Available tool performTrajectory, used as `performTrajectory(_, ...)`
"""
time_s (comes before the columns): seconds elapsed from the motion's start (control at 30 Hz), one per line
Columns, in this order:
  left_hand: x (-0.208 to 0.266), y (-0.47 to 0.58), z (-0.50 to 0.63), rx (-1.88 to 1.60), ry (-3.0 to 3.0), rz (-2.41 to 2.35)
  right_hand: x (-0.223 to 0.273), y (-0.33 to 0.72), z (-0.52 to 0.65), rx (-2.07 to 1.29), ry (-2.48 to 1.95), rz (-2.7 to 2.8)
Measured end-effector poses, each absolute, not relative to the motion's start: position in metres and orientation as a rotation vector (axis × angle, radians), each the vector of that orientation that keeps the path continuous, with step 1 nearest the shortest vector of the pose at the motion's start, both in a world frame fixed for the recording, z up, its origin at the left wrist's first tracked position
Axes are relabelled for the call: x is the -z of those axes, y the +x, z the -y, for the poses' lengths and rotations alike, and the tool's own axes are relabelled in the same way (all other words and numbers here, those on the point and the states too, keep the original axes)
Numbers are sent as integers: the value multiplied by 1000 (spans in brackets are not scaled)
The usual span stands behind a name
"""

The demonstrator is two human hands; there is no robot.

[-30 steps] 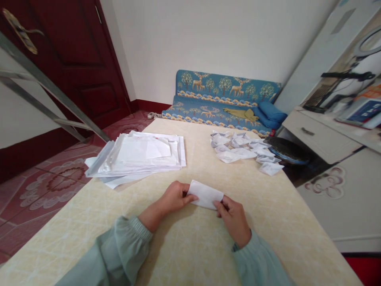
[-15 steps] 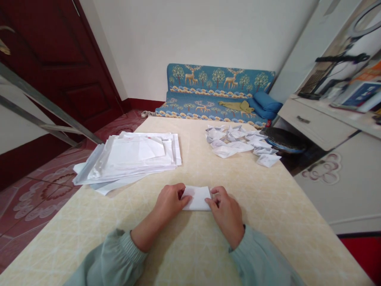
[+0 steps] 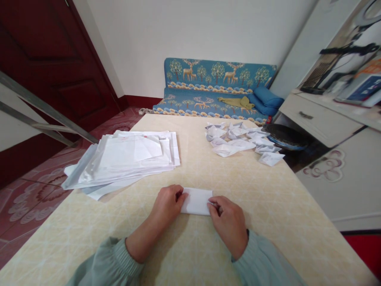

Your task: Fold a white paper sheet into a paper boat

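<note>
Pile (image 3: 133, 149) at the left edge of the desk (image 3: 190, 246); I have the left hand (image 3: 166, 203) pinching the paper (image 3: 196, 201) midway between the side edges, the right hand (image 3: 229, 216) its other end. I'd keep layers aligned, pressing evenly. Folded pieces (image 3: 228, 148) lie toward the far right corner.

- Box (image 3: 354, 93), far to my right: large pale lettering (image 3: 365, 88) on its blue panel, too blurred for me to read.
- Paper stack (image 3: 119, 153), to my left: small red marks (image 3: 145, 136) on top, illegible.
</note>
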State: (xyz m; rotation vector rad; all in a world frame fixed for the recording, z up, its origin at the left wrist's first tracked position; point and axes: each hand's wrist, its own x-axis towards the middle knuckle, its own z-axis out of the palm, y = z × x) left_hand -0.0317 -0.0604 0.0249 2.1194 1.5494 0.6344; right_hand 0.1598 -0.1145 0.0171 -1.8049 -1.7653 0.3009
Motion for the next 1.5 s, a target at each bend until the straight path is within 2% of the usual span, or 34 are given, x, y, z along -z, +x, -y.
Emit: performTrajectory(1.5, -20, -28, 52, -690, 2107, -1651, -20, 158, 113, -225, -1867, 1782)
